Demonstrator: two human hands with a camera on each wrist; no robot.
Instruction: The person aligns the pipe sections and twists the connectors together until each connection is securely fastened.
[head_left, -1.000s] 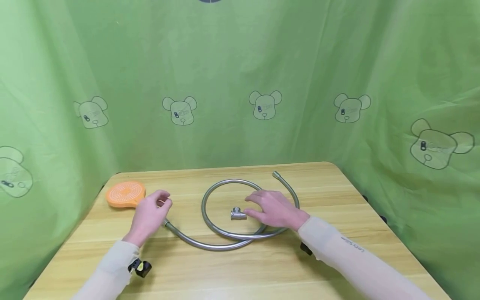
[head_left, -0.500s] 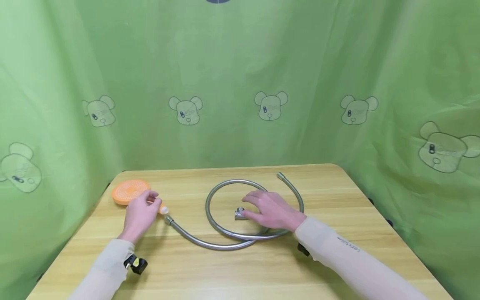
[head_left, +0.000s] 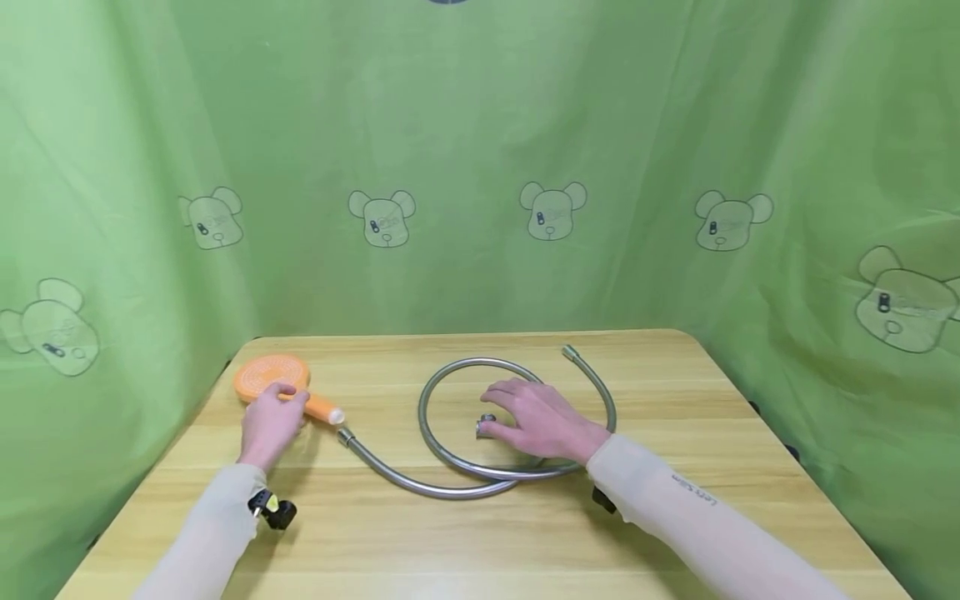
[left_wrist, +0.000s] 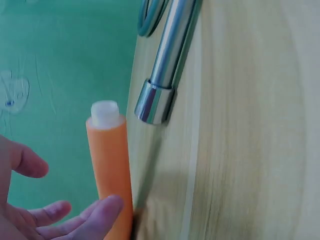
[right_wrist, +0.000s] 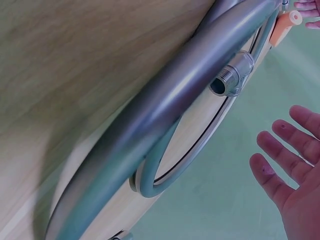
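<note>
An orange shower head (head_left: 270, 372) with a white-tipped handle (head_left: 322, 407) lies at the table's far left. My left hand (head_left: 268, 425) is at the handle with its fingers loosely spread. In the left wrist view a fingertip (left_wrist: 111, 204) overlaps the handle; whether it touches cannot be told. A coiled metal shower hose (head_left: 465, 492) has one end fitting (head_left: 345, 436) just short of the handle's tip, apart from it. Inside the coil sits a small silver threaded tee fitting (right_wrist: 235, 75). My right hand (head_left: 543, 421) hovers above it, fingers extended, partly hiding it in the head view.
The wooden table (head_left: 420, 558) carries these parts. The hose's other end (head_left: 572, 352) points to the back of the table. Green curtains (head_left: 465, 275) with bear drawings stand around the back and sides.
My left hand has shifted left along the handle toward the round head, uncovering the handle's white tip. My right hand has moved slightly left over the tee fitting. The head view has turned slightly left.
</note>
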